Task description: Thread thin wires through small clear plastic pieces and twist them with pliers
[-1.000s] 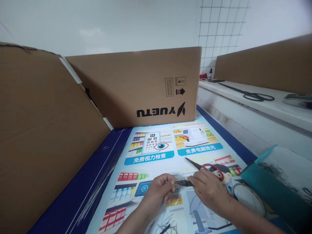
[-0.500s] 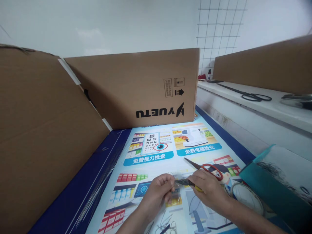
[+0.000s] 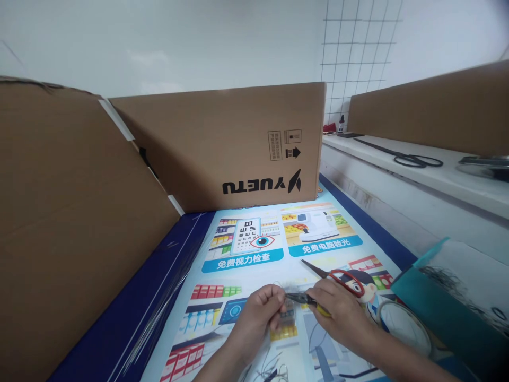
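My right hand (image 3: 338,305) is wrapped round a pair of pliers (image 3: 299,298) with dark jaws and yellow on the handles. The jaws point left and meet the fingertips of my left hand (image 3: 264,307). That hand is closed in a pinch on a thin wire (image 3: 279,284), of which only a faint loop shows above the fingers. A small clear plastic piece (image 3: 288,317) lies just below the jaws; I cannot tell whether it is held. Red-handled scissors (image 3: 332,276) rest on the printed sheet beyond my right hand, blades pointing up-left.
Cut wire pieces (image 3: 274,371) lie near the front edge. At right stands a teal box (image 3: 445,302) with dark wire bits, beside a coil (image 3: 405,323). Cardboard panels (image 3: 214,148) wall the left and back. Black scissors (image 3: 413,158) lie on the white ledge (image 3: 469,183).
The view has tipped very slightly, so the scene sits a little lower. Both hands and the pliers keep nearly the same pose.
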`<action>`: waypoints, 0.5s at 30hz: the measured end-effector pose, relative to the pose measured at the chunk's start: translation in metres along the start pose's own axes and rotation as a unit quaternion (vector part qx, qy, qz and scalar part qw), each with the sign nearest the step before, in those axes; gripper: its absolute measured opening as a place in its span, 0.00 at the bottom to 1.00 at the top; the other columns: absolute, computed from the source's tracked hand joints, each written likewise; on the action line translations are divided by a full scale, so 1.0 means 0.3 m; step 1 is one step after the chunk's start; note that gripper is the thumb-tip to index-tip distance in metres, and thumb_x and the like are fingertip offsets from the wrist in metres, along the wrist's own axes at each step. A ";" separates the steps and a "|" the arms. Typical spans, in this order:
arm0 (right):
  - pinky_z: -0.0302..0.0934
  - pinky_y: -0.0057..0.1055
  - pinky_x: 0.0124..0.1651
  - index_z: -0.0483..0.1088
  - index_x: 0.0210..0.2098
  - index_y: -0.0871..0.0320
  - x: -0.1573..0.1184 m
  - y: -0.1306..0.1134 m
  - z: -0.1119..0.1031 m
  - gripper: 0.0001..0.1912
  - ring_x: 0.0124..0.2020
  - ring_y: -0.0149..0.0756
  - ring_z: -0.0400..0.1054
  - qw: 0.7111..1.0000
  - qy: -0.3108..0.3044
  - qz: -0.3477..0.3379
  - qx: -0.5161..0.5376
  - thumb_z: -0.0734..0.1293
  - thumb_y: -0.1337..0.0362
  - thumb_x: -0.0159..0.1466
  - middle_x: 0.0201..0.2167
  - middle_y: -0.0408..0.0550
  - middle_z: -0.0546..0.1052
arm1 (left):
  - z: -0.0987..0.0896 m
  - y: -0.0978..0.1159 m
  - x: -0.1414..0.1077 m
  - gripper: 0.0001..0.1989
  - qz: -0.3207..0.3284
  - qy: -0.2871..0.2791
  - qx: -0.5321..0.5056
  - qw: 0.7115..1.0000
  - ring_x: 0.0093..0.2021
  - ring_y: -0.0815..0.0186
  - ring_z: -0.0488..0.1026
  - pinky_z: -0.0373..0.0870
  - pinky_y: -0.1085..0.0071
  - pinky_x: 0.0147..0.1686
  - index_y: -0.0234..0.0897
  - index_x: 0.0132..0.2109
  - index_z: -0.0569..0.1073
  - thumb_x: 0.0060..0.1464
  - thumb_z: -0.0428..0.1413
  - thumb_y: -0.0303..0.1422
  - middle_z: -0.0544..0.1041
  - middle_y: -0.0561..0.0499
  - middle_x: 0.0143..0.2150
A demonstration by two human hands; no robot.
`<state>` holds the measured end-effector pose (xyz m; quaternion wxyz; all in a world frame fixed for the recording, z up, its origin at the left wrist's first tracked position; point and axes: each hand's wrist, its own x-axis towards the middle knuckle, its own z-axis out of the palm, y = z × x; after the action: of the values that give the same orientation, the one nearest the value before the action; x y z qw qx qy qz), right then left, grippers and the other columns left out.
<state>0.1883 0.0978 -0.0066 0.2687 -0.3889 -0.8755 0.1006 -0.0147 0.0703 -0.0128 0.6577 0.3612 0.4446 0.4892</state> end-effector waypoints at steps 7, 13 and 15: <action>0.63 0.38 0.43 0.69 0.42 0.55 -0.007 -0.004 0.012 0.13 0.39 0.40 0.65 0.999 0.027 0.003 -0.042 0.62 0.71 0.58 0.36 0.49 0.72 | 0.029 -0.004 -0.010 0.12 0.018 0.034 -0.020 0.999 0.15 0.79 0.55 0.56 0.77 0.19 0.34 0.30 0.67 0.52 0.55 0.39 0.69 0.55 0.25; 0.62 0.39 0.43 0.68 0.43 0.56 -0.013 -0.008 0.018 0.13 0.39 0.41 0.65 0.998 0.037 0.001 -0.056 0.62 0.71 0.58 0.36 0.50 0.72 | 0.046 -0.007 -0.013 0.12 0.032 0.067 -0.014 0.997 0.15 0.77 0.56 0.57 0.77 0.20 0.35 0.28 0.66 0.52 0.55 0.39 0.64 0.58 0.20; 0.62 0.39 0.43 0.68 0.43 0.56 -0.014 -0.009 0.020 0.13 0.39 0.41 0.65 0.997 0.040 0.002 -0.060 0.62 0.71 0.59 0.36 0.50 0.72 | 0.050 -0.009 -0.013 0.12 0.032 0.079 -0.014 0.996 0.15 0.77 0.56 0.57 0.76 0.20 0.35 0.29 0.67 0.52 0.55 0.39 0.64 0.58 0.19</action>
<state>0.1856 0.0932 -0.0122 0.2798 -0.4094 -0.8678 0.0326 -0.0002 0.0653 -0.0093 0.6091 0.3262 0.4770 0.5432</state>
